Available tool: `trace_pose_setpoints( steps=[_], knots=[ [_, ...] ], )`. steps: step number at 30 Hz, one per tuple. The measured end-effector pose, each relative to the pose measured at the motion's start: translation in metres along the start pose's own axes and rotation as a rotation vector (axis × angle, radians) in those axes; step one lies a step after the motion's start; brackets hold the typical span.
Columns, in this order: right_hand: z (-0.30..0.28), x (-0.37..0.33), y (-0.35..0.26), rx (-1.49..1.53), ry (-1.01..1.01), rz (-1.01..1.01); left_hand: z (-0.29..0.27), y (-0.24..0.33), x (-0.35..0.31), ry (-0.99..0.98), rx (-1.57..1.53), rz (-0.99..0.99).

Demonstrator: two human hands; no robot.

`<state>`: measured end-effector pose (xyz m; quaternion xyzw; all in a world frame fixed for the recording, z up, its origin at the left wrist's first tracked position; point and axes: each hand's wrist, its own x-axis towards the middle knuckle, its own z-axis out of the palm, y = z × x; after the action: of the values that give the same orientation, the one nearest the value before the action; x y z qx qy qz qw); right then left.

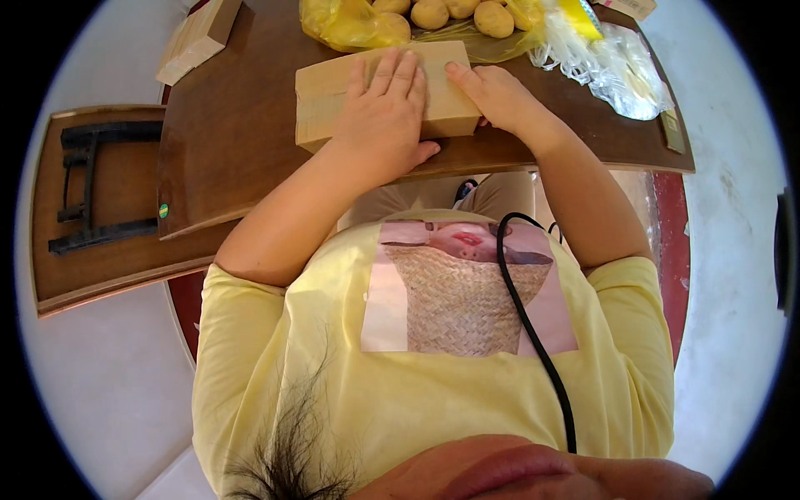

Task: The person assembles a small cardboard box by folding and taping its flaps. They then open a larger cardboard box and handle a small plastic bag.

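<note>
Box (438, 98) is on the table (242, 125), right under both hands. Left hand (383, 112) lies flat across the top, fingers out straight, thumb sticking off past the near edge, so it's resting there, not gripping. Right hand (500, 96) has hold of the right end, thumb on top, the rest tucked down the side where I mostly can't see them. Just beyond the hands there's a yellow bag (329, 21) with potatoes (431, 14), clear plastic (623, 75) out past the right hand, and some tan cardboard (200, 37) well left of the left one.
</note>
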<state>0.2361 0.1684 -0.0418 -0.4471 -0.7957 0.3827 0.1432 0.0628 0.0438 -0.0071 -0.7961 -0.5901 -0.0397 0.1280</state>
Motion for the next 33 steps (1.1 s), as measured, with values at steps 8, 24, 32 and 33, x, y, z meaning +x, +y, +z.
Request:
trace_pose_setpoints(
  steps=[8, 24, 32, 33],
  knots=[
    [-0.004, -0.01, -0.008, 0.099, -0.033, 0.029, 0.0, 0.018, 0.022, -0.01, -0.024, 0.062],
    [-0.026, -0.011, -0.016, 0.373, -0.213, 0.285, 0.0, 0.016, 0.025, -0.025, -0.151, 0.059],
    [-0.028, 0.006, -0.026, 0.193, -0.206, 0.369, 0.005, 0.011, 0.017, 0.206, -0.191, 0.144],
    [-0.026, 0.008, -0.025, 0.157, -0.223, 0.368, 0.006, 0.011, 0.016, 0.207, -0.212, 0.143]
  ],
)
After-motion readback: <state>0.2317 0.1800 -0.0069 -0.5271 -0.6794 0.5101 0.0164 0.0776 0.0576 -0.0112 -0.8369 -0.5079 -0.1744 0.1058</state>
